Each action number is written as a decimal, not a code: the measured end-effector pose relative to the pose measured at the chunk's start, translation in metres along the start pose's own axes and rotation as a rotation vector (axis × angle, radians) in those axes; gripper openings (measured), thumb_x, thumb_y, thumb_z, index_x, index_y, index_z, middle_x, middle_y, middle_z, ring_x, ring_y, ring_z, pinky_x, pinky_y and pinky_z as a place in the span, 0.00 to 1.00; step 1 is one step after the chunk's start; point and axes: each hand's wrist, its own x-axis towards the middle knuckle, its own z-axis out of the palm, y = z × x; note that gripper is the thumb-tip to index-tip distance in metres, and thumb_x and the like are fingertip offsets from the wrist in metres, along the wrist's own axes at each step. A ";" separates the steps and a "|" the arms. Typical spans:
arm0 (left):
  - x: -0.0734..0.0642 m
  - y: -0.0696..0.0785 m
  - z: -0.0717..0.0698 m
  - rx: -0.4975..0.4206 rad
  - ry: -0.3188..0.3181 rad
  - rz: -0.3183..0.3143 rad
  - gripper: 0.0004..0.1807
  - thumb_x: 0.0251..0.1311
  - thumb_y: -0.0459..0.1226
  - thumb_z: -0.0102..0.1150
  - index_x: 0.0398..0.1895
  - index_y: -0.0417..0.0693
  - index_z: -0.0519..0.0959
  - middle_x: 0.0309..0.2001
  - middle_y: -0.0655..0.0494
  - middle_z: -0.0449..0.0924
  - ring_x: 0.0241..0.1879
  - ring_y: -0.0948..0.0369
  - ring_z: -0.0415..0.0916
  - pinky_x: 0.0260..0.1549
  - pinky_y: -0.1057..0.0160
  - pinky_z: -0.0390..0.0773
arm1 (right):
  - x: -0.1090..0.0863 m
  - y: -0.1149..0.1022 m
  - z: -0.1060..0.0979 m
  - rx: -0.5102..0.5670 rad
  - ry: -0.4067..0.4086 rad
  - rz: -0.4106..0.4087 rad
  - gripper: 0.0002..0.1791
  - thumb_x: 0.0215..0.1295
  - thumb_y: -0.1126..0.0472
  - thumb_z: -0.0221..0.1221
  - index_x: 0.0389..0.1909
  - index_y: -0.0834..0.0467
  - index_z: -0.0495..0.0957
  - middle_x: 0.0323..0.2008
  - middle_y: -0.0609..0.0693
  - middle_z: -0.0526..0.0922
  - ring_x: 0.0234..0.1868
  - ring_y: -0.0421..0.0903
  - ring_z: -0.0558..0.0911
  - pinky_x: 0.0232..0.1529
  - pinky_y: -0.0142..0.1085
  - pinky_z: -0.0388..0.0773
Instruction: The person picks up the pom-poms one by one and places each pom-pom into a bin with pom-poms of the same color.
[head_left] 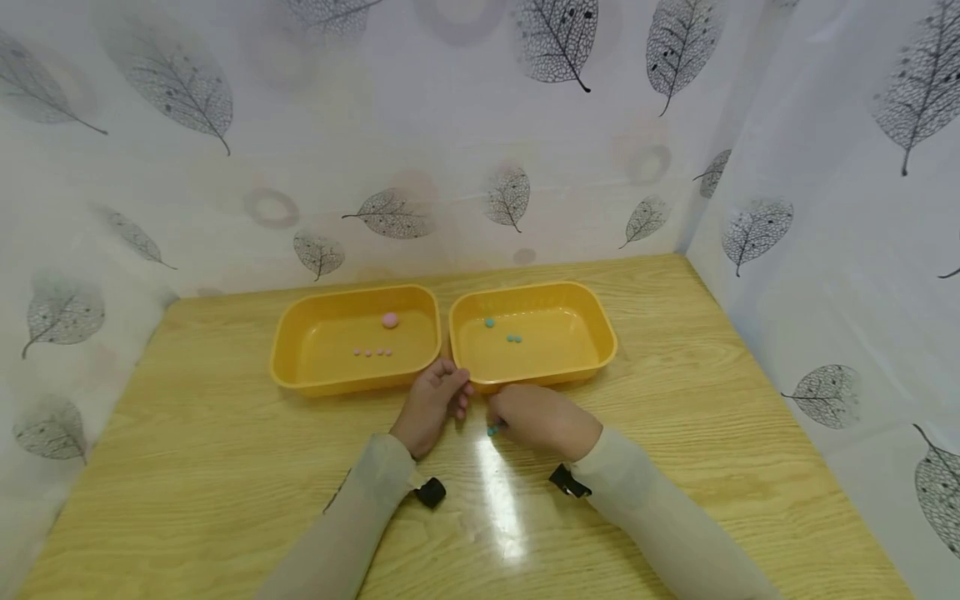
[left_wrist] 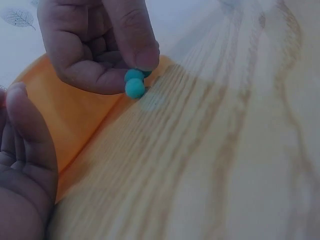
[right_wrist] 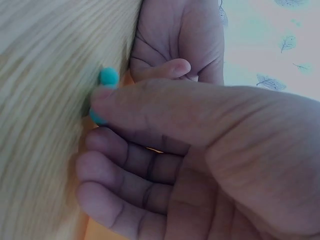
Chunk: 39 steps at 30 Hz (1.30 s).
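Observation:
My right hand [head_left: 542,419] is low over the table, just in front of the right-hand yellow tray [head_left: 536,375]. Its thumb and index finger pinch small turquoise balls [left_wrist: 135,88]; the thumb partly covers them, so their exact number is hidden. One turquoise ball [right_wrist: 108,76] shows beside the thumb tip in the right wrist view. My left hand [head_left: 431,408] rests by the near left corner of that tray, fingers loosely bent, thumb at the rim. I see nothing held in it. Inside the right tray lie a turquoise piece [head_left: 490,322] and two smaller turquoise balls [head_left: 513,339].
Left of it stands a second yellow tray [head_left: 356,384], holding a larger pink ball [head_left: 390,320] and a row of several tiny pink balls [head_left: 368,353]. A narrow gap separates the trays. Leaf-patterned sheeting [head_left: 450,125] borders the wooden table [head_left: 225,483] behind and at the sides.

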 end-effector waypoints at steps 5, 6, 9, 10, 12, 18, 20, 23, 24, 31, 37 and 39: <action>0.001 -0.001 0.000 0.006 -0.002 -0.003 0.09 0.76 0.37 0.56 0.35 0.46 0.70 0.29 0.57 0.81 0.24 0.64 0.73 0.22 0.68 0.75 | 0.000 0.000 0.001 -0.005 0.013 0.021 0.06 0.66 0.63 0.69 0.29 0.53 0.86 0.27 0.41 0.82 0.27 0.37 0.74 0.35 0.32 0.78; 0.000 0.000 0.000 0.007 -0.001 -0.003 0.09 0.76 0.37 0.56 0.35 0.46 0.70 0.29 0.57 0.81 0.24 0.64 0.73 0.21 0.68 0.75 | 0.000 0.000 0.001 -0.006 0.013 0.022 0.06 0.66 0.63 0.69 0.28 0.53 0.85 0.26 0.41 0.82 0.27 0.37 0.74 0.34 0.33 0.77; 0.000 0.000 0.000 0.007 -0.003 -0.001 0.09 0.76 0.37 0.56 0.35 0.46 0.71 0.29 0.56 0.81 0.24 0.64 0.73 0.22 0.68 0.75 | 0.001 0.000 0.001 -0.004 0.014 0.024 0.08 0.65 0.62 0.70 0.26 0.52 0.84 0.24 0.40 0.79 0.26 0.37 0.72 0.32 0.33 0.75; 0.001 0.000 -0.001 0.007 -0.005 0.000 0.09 0.76 0.37 0.56 0.35 0.46 0.71 0.29 0.56 0.81 0.24 0.64 0.73 0.22 0.68 0.75 | 0.001 0.001 0.001 -0.003 0.014 0.023 0.08 0.65 0.62 0.70 0.26 0.52 0.83 0.24 0.40 0.79 0.26 0.37 0.71 0.32 0.32 0.74; 0.001 -0.001 -0.001 0.010 -0.009 0.000 0.09 0.76 0.37 0.57 0.35 0.46 0.71 0.30 0.56 0.81 0.24 0.64 0.73 0.22 0.68 0.75 | 0.000 0.001 0.000 -0.009 0.024 0.013 0.08 0.65 0.63 0.70 0.27 0.53 0.84 0.24 0.41 0.79 0.26 0.37 0.71 0.32 0.32 0.74; 0.000 0.002 0.000 0.027 -0.010 0.011 0.09 0.76 0.37 0.56 0.35 0.47 0.71 0.30 0.56 0.80 0.24 0.64 0.73 0.22 0.68 0.75 | -0.004 0.001 -0.002 -0.032 0.058 -0.024 0.05 0.65 0.66 0.69 0.30 0.54 0.86 0.29 0.43 0.84 0.29 0.37 0.74 0.37 0.32 0.79; -0.001 0.002 0.000 0.021 -0.003 0.005 0.09 0.76 0.37 0.56 0.35 0.47 0.71 0.30 0.56 0.80 0.24 0.64 0.73 0.23 0.68 0.75 | -0.004 0.002 -0.002 -0.029 0.053 -0.025 0.06 0.65 0.67 0.68 0.30 0.54 0.85 0.29 0.44 0.84 0.29 0.37 0.74 0.36 0.32 0.78; -0.001 0.002 0.000 0.018 -0.004 0.000 0.09 0.76 0.37 0.57 0.35 0.46 0.71 0.30 0.56 0.80 0.24 0.63 0.73 0.23 0.68 0.75 | -0.005 0.002 -0.003 -0.012 0.027 -0.012 0.06 0.66 0.68 0.67 0.30 0.55 0.84 0.28 0.45 0.83 0.28 0.38 0.73 0.34 0.32 0.76; -0.001 0.002 0.000 0.018 -0.005 -0.001 0.09 0.76 0.37 0.57 0.35 0.46 0.71 0.30 0.56 0.80 0.24 0.63 0.73 0.23 0.68 0.75 | -0.005 0.002 -0.003 -0.005 0.019 -0.007 0.06 0.67 0.68 0.66 0.31 0.55 0.85 0.29 0.45 0.84 0.29 0.38 0.74 0.35 0.32 0.77; 0.000 0.000 -0.001 0.014 -0.006 -0.010 0.09 0.76 0.37 0.57 0.35 0.46 0.71 0.30 0.55 0.80 0.24 0.64 0.73 0.23 0.68 0.75 | -0.008 0.000 -0.008 0.022 -0.012 0.001 0.07 0.67 0.69 0.65 0.38 0.54 0.88 0.38 0.46 0.88 0.34 0.37 0.79 0.42 0.33 0.81; 0.000 0.000 0.000 0.010 -0.004 -0.003 0.09 0.76 0.36 0.56 0.35 0.46 0.70 0.30 0.55 0.80 0.24 0.64 0.73 0.22 0.68 0.75 | -0.013 0.000 -0.017 -0.009 0.013 -0.050 0.09 0.68 0.65 0.66 0.28 0.52 0.81 0.24 0.40 0.78 0.26 0.37 0.71 0.30 0.31 0.72; 0.000 0.000 0.000 0.008 -0.002 -0.001 0.09 0.77 0.36 0.56 0.35 0.46 0.70 0.30 0.55 0.80 0.24 0.64 0.73 0.22 0.68 0.75 | -0.015 0.000 -0.022 -0.001 0.026 -0.058 0.10 0.69 0.61 0.66 0.28 0.50 0.79 0.24 0.38 0.75 0.25 0.36 0.71 0.30 0.30 0.72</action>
